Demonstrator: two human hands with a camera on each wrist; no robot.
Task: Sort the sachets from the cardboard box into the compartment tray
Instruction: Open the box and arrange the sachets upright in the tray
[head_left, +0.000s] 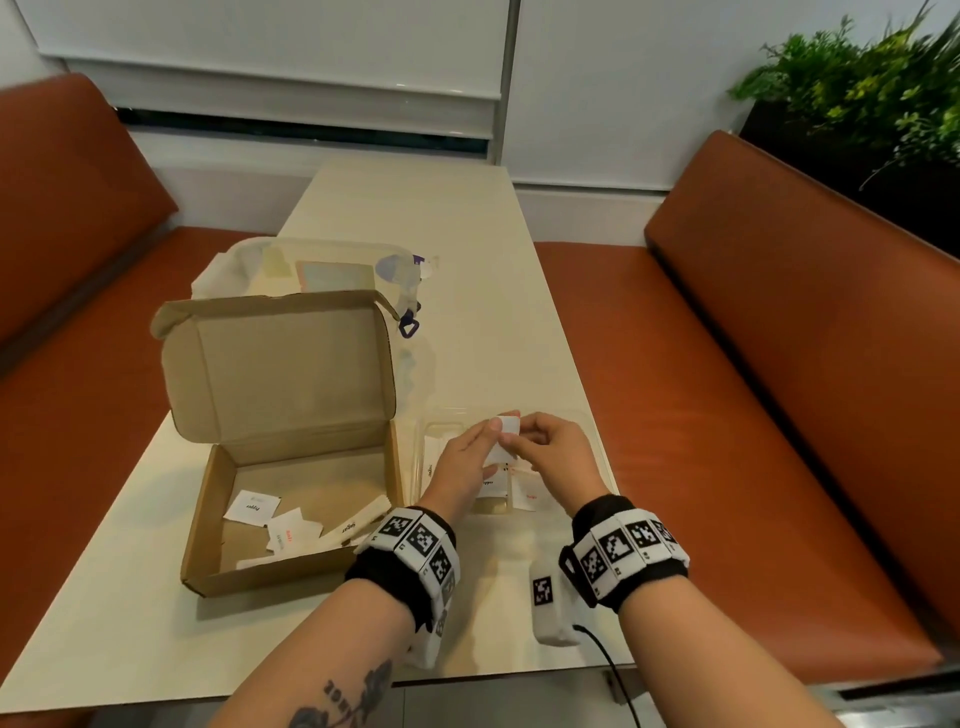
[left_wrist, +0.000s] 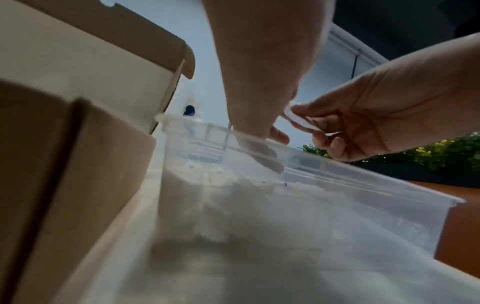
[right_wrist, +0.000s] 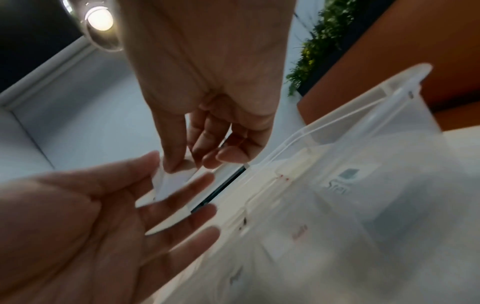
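Both hands (head_left: 511, 454) over clear tray (head_left: 587, 421), right hand (head_left: 553, 449) pinching white sachet (head_left: 506, 428)

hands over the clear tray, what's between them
A small white paper sachet sits between the left hand and right hand, above the clear plastic compartment tray, clearest in the head view.

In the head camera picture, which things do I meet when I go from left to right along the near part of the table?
cardboard box → loose sachets inside it → left hand → white sachet held over the compartment tray → right hand
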